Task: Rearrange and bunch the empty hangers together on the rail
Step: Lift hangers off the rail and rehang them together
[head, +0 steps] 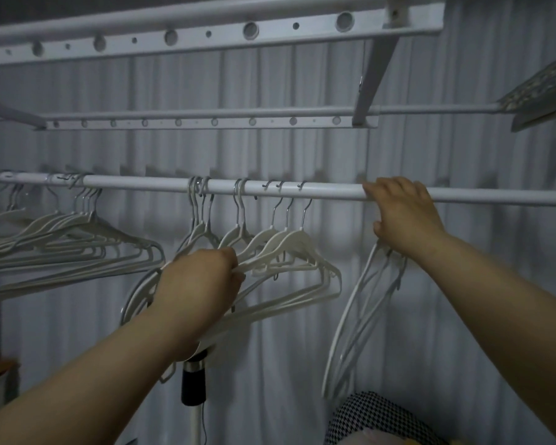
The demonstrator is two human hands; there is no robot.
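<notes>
A white rail [142,183] runs across the middle of the view. A bunch of white hangers [77,248] hangs at its left end. Several more white hangers [289,248] hang near the middle with their hooks spread apart. My left hand [199,284] is closed around the shoulders of these middle hangers from below. My right hand [402,213] rests on the rail to the right, fingers over the bar, and grips a few hangers [360,316] that dangle steeply beneath it.
Two perforated white rack bars [206,36] [206,122] run above the rail. A pale curtain [463,284] hangs behind. A stand pole with a black collar [193,387] rises below. A houndstooth cloth [376,419] lies at the bottom right.
</notes>
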